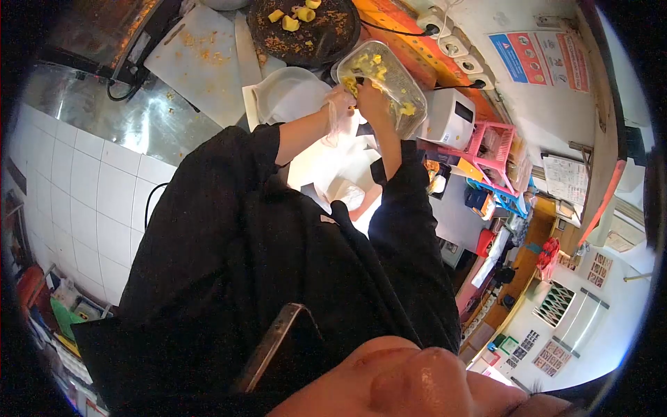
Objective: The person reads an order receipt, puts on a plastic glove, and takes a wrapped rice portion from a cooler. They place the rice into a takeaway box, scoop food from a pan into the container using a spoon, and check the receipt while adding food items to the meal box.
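Note:
My left hand (339, 105), in a loose clear plastic glove, is at the near edge of a clear plastic tub (410, 85) with yellow pieces (379, 61) inside. Its fingers curl in around a yellow piece (350, 86). Right beside it, my right hand (373, 101) reaches over the tub with fingers bent inward. Something small and dark shows at its fingertips, too small to name. A translucent round bowl (292, 94) sits left of my left hand. Beyond the hands, several yellow chunks (290, 23) lie on a dark round pan (271, 48) covered in crumbs.
A white board (198, 52) with brown crumbs lies on the metal counter (149, 115) at left. To the right are a white appliance (450, 119), a pink plastic rack (492, 149) and wall sockets (453, 47) with plugged-in cables. Below my hands is a brightly lit white box (316, 167).

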A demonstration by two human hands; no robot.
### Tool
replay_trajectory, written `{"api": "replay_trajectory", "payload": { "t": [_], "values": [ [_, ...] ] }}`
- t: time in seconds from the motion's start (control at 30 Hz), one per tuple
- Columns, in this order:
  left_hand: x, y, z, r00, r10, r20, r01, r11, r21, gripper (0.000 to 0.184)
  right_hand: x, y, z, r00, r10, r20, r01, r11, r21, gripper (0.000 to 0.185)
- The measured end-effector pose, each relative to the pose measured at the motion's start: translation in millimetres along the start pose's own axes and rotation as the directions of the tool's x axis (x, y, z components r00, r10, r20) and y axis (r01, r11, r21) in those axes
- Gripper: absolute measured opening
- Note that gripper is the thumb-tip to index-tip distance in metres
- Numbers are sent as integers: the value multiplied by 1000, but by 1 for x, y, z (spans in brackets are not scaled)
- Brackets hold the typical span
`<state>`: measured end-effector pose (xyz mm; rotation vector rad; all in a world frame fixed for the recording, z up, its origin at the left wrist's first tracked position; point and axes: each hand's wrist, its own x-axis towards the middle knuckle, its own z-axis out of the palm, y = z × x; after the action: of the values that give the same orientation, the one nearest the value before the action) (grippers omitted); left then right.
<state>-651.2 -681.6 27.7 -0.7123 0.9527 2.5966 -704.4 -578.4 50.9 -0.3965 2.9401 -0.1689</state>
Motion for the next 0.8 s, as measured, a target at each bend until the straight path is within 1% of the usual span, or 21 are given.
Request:
{"api": "replay_trajectory", "payload": {
  "t": [0.03, 0.1, 0.13, 0.17, 0.2, 0.23, 0.27, 0.3, 0.33, 0.37, 0.4, 0.47, 0.53, 0.57, 0.6, 0.63, 0.67, 0.7, 0.73, 0.77, 0.8],
  "values": [
    [-3, 2, 1, 998, 40, 40, -38, 998, -54, 12, 0, -4, -2, 1000, -2, 1, 2, 1000, 1, 33],
    [19, -10, -9, 995, 65, 79, -61, 997, -50, 12, 5, -2, 1, 986, -145, 77, 149, 987, -51, 35],
    [19, -9, -8, 989, 84, 121, -80, 996, -45, 12, 4, 1, -1, 987, -143, 77, 147, 988, -54, 35],
    [19, -7, -7, 989, 83, 125, -78, 996, -46, 12, 2, 7, -4, 974, -201, 106, 206, 978, -41, 35],
    [20, -3, -6, 994, 42, 96, -33, 994, -102, 10, 2, 11, -9, 957, -260, 132, 266, 964, -26, 36],
    [18, 1, -5, 998, -3, 69, 14, 987, -159, 8, 2, 19, -9, 958, -257, 129, 263, 964, -28, 36],
    [14, 6, -8, 997, -3, 72, 15, 987, -158, 8, 0, 26, -9, 951, -273, 144, 272, 962, 28, 38],
    [13, 7, -17, 973, -57, 224, 66, 997, -33, 10, -2, 29, -14, 943, -292, 159, 281, 956, 85, 41],
    [16, 6, -21, 953, -90, 291, 85, 996, 31, 11, -5, 31, -19, 942, -295, 160, 284, 955, 86, 41],
    [18, 6, -26, 927, -123, 355, 94, 991, 97, 12, -8, 33, -24, 941, -291, 173, 251, 943, 218, 43],
    [33, -6, -33, 931, -141, 337, 74, 976, 204, 14, -10, 35, -27, 939, -288, 187, 211, 914, 346, 46],
    [40, -12, -39, 936, -158, 315, 56, 949, 310, 17, -8, 51, -19, 933, -328, 145, 254, 890, 377, 47],
    [38, -14, -39, 948, -84, 307, 93, 996, -15, 22, -4, 69, -6, 927, -361, 99, 295, 867, 401, 47],
    [39, -13, -41, 948, -85, 308, 93, 996, -14, 22, 1, 77, 3, 911, -411, 28, 357, 823, 441, 46],
    [44, -14, -49, 887, -43, 459, -135, 928, 348, 26, 5, 87, 13, 889, -455, -44, 419, 774, 475, 46],
    [47, -16, -54, 798, -74, 598, -390, 693, 606, 29, 3, 83, 3, 890, -454, -43, 418, 774, 476, 46],
    [37, -12, -47, 799, -74, 597, -389, 692, 608, 29, -1, 73, -18, 936, -256, 240, 76, 815, 574, 45],
    [19, -5, -32, 901, -35, 432, -170, 888, 427, 32, -6, 62, -33, 849, -71, 524, -281, 779, 561, 44],
    [11, -3, -23, 967, -60, 248, 21, 987, 159, 34, -8, 63, -31, 848, -72, 525, -281, 778, 562, 44],
    [18, -8, -24, 967, -59, 246, 20, 987, 160, 34, -8, 62, -29, 834, -36, 551, -387, 674, 629, 37],
    [27, -13, -26, 980, -71, 187, 51, 993, 110, 23, -8, 61, -28, 814, -7, 581, -482, 552, 681, 34]
  ]
}}
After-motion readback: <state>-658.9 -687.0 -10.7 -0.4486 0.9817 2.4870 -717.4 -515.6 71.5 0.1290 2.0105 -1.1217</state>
